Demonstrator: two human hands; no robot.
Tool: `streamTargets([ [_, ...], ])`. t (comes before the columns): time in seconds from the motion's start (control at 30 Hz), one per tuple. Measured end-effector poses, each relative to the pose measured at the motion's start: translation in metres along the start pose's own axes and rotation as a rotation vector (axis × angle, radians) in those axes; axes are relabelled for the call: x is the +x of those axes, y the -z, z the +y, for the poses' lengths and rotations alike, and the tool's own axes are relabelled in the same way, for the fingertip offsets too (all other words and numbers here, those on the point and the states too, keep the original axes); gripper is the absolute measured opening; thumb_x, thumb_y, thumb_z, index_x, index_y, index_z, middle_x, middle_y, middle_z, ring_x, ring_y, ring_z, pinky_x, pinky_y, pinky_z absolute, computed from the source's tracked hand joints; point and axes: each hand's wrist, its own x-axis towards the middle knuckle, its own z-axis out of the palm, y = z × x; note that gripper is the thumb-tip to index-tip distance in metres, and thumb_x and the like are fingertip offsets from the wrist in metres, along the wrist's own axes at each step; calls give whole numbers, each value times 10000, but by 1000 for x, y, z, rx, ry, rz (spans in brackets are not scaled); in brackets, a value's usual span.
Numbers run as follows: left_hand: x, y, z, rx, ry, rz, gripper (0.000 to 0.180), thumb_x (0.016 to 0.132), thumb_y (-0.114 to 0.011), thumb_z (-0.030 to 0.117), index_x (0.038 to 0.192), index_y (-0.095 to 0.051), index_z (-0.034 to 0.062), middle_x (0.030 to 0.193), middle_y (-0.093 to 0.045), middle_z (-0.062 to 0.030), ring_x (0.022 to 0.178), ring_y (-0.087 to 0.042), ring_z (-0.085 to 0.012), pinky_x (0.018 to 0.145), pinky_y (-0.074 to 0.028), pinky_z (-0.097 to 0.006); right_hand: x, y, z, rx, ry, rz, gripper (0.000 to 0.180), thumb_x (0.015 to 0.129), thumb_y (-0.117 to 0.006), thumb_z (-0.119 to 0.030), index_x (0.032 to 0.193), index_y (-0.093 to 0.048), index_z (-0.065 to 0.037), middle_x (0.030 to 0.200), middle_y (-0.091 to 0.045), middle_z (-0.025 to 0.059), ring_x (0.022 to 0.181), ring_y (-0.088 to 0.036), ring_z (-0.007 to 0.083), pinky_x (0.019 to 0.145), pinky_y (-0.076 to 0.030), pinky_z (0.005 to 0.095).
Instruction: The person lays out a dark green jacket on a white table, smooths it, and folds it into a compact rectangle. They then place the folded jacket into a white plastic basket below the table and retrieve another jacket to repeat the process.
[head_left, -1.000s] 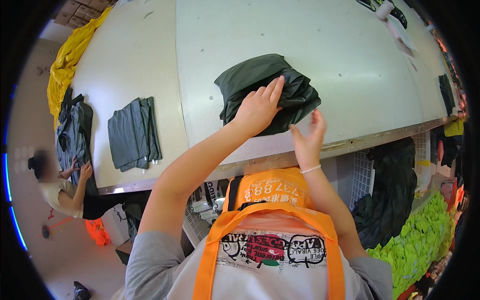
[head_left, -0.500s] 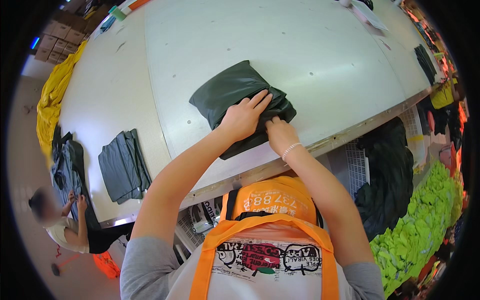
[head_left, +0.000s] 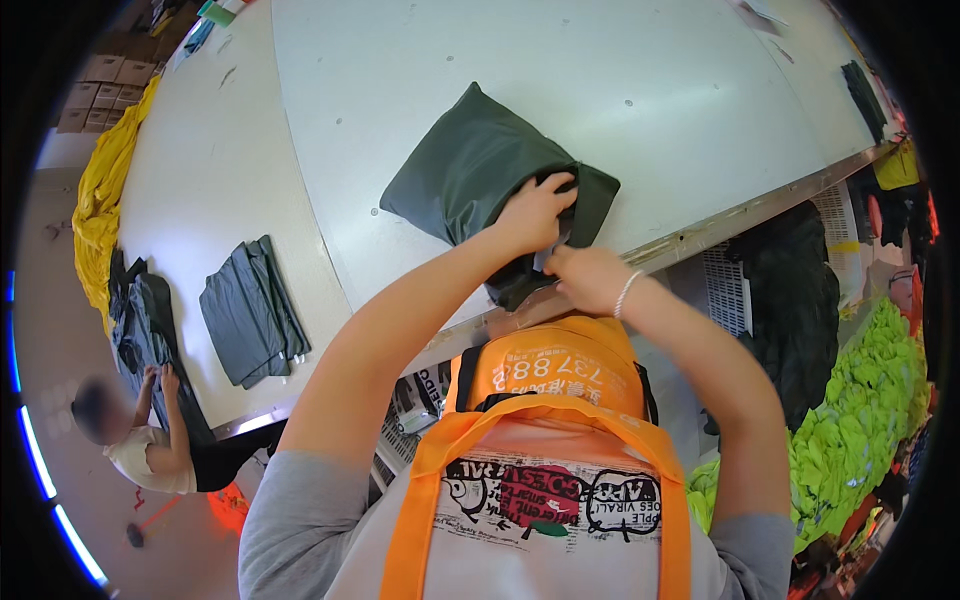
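A plump, squarish bundle of dark green, smooth fabric (head_left: 470, 165) lies on the table near its front edge, with an open fold on its right side. My left hand (head_left: 530, 215) reaches across it, and its fingers curl into that fold, their tips partly hidden. Close by, my right hand (head_left: 592, 278) pinches the lower edge of the fold, where a small greyish-white patch shows between the hands. A loose flap of the fabric stands out to the right of my left fingers.
A flat stack of folded dark green fabric (head_left: 255, 312) sits on the left of the white table (head_left: 420, 50). Beyond it, a person (head_left: 150, 430) handles dark cloth. Yellow cloth (head_left: 105, 200) hangs over the far left edge. Black (head_left: 795, 310) and lime-green (head_left: 850, 400) piles lie at right.
The bundle's right side has been opened into a fold, with a flap now sticking out rightward. Both hands have shifted right, and the left fingers have gone into the fold.
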Motion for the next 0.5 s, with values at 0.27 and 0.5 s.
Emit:
streamTargets([
  [0.27,19,-12,-7,-181,0,211,560,710,-485,-60,1255,-543,56,1389,-411,-112,1145,-442,-453,1025,-349,-436,-4,-42,-40,348,-14,297,97,807,-568,-77,796,-625,0,943,-532,164,775,-614,346,719,-504,444],
  [0.5,30,-61,9,719,90,404,470,765,-558,70,1232,-545,12,1412,-326,-63,892,-475,-237,793,-496,-356,-18,-16,-23,60,76,171,81,782,-565,-60,803,-637,-28,908,-541,95,717,-610,301,660,-505,404],
])
